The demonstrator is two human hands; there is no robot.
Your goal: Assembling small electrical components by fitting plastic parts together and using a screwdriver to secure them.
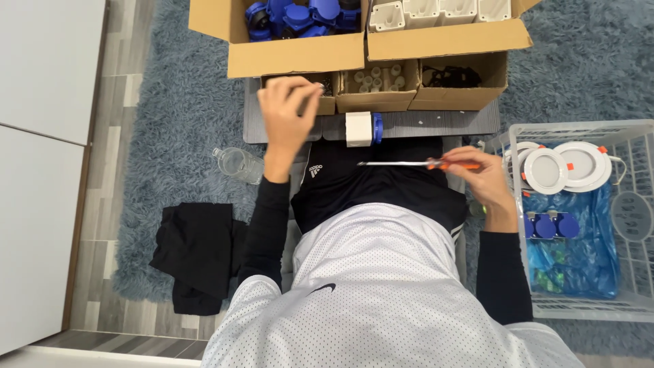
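Note:
My left hand (287, 112) is raised over a small cardboard box of screws (325, 87), fingers pinched together on something too small to make out. An orange-handled screwdriver (422, 163) lies level in my right hand (480, 176), its shaft pointing left across my lap. A white square socket housing with a blue cap (363, 129) stands on the grey board (436, 123) between my hands.
Large cardboard boxes at the top hold blue parts (300, 15) and white housings (436, 10). Small boxes (371, 85) sit behind the board. A white basket (579, 218) at right holds round white lamps and blue sockets. A plastic bottle (237, 163) and black cloth (194, 252) lie left.

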